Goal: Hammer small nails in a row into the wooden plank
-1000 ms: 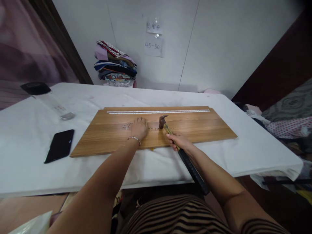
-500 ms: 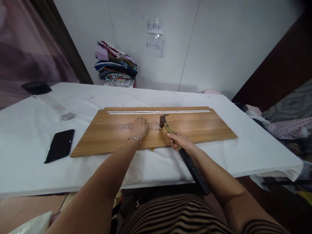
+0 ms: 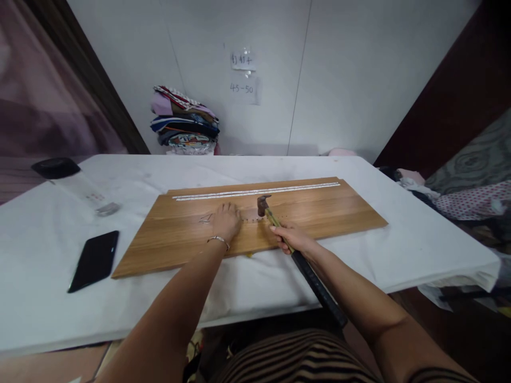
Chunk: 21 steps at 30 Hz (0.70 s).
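Observation:
A long wooden board (image 3: 319, 213) lies on the white table (image 3: 48, 229). My right hand (image 3: 293, 236) is closed round the shaft of a hammer (image 3: 263, 205), whose rusty head rests near a row of small nails (image 3: 250, 219) driven into the board. My left hand (image 3: 227, 221), with a bracelet at the wrist, rests on the board just left of the hammer head, fingers curled down at the nail row; what they pinch is hidden. A few loose nails (image 3: 206, 218) lie on the board left of that hand. A white measuring strip (image 3: 255, 191) runs along the board's far edge.
A black phone (image 3: 95, 260) lies on the table left of the board. Farther left a clear bottle (image 3: 75, 183) with a black cap lies on its side. Folded cloths (image 3: 183, 122) are stacked against the back wall. Fabric piles (image 3: 471, 202) sit to the right of the table.
The view has tilted down and shifted slightly. The hammer head lifted a little and came back down near the nail row. Both hands keep their places on the board.

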{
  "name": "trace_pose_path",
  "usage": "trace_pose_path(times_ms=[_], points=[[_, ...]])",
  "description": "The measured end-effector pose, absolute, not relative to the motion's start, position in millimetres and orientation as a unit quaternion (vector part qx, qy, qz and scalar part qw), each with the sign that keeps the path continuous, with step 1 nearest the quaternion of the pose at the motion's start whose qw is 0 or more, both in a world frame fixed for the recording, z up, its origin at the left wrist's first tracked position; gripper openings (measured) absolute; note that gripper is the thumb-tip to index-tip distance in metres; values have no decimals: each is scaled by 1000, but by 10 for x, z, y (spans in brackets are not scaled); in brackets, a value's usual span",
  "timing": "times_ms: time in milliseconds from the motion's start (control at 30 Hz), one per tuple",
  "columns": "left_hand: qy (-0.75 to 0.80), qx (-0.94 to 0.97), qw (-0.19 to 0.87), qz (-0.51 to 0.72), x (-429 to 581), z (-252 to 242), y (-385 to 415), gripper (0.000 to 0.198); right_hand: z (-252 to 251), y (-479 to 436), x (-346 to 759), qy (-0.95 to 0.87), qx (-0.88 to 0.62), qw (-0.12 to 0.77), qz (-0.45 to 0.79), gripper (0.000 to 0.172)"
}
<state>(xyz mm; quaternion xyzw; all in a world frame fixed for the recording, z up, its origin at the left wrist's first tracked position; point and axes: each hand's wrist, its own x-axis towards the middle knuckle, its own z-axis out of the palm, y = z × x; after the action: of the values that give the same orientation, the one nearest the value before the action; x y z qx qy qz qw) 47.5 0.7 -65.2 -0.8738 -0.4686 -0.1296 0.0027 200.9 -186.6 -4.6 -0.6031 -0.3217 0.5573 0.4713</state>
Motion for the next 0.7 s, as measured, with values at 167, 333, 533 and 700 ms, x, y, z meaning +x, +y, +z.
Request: trace_pose_path(times_ms=[167, 333, 533, 700], points=[[-468, -875, 4, -124, 479, -649, 6, 37, -41, -1872, 1999, -311, -612, 466, 559, 41], [-470, -873, -8, -128, 478, -617, -16, 37, -47, -1884, 2021, -321, -596, 477, 560, 42], [-465, -875, 3, -132, 475, -622, -16, 35, -78, -1886, 2039, -325, -600, 465, 564, 44], [-460, -877, 15, -135, 474, -639, -3, 35, -82, -1880, 2046, -333, -597, 471, 557, 42]])
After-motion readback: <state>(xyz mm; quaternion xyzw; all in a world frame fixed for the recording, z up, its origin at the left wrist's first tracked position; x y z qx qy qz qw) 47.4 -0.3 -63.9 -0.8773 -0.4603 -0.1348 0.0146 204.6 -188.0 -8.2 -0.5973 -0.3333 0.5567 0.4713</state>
